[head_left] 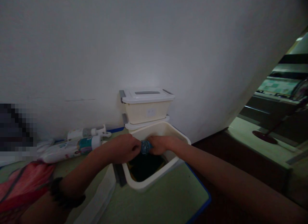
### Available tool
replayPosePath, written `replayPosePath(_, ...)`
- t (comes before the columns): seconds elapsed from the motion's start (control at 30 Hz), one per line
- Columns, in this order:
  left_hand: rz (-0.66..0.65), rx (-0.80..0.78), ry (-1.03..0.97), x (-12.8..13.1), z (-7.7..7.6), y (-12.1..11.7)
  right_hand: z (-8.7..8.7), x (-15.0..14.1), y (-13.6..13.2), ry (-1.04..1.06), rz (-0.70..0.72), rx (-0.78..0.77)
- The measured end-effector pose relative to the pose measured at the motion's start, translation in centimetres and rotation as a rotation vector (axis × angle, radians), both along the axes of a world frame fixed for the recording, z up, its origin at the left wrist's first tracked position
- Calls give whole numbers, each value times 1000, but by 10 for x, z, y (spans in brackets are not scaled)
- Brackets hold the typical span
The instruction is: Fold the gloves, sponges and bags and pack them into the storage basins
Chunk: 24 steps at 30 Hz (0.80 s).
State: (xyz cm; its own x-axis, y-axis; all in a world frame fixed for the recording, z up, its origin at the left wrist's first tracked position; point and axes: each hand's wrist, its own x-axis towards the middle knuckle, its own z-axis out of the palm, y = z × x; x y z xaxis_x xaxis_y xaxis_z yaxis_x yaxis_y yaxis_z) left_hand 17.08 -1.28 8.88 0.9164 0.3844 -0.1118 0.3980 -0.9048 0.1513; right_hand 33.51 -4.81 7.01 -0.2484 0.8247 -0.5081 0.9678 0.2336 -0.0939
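Observation:
An open white plastic storage bin stands on the green table, with something dark lying in its bottom. Over its opening, my left hand is closed, knuckles up, at the left rim. My right hand reaches in from the right with its fingers curled around a small, shiny, see-through blue plastic thing. That thing sits between both hands, and my left fingers come right up to it. Whether they grip it too, or something else, is hidden. The exact kind of the blue thing is too blurred to tell.
Behind the bin, a lidded cream storage box is stacked on another against the wall. Bottles and packs, among them a teal-labelled bottle, lie at left beside red fabric. A white lid-like piece lies in front. The table's blue edge ends at right.

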Motion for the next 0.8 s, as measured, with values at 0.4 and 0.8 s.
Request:
replayPosePath(0.4,381,75,-473,-52,-36,-8,6,39,-34,218,-194,457)
replayPosePath(0.8,643,-566,-475,-53,-20,-11,0,82,-54,625,-700,471)
